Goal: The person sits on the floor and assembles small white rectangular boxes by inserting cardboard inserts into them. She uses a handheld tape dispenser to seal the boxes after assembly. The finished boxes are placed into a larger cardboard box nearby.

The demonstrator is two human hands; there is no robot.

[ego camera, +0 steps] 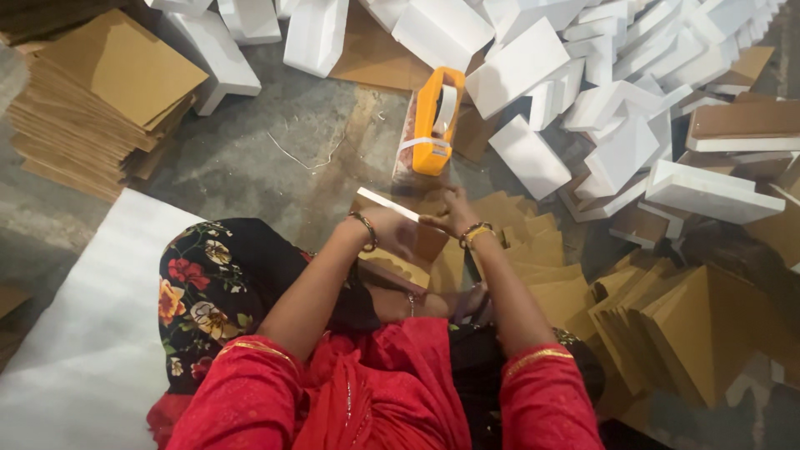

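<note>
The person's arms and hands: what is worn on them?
Both arms are bare below short red sleeves trimmed with a thin gold band. The left hand has a dark beaded bracelet at the wrist; the right hand has dark and yellow bangles.

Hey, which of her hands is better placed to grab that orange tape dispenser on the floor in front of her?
Probably the right hand. It sits almost directly below the orange tape dispenser, while the left hand is lower and further left, and seems to hold the flat cardboard piece.

sleeves: red, gold-trimmed | trousers: black, floral print | wrists: dark bangle left, yellow bangles right
</note>
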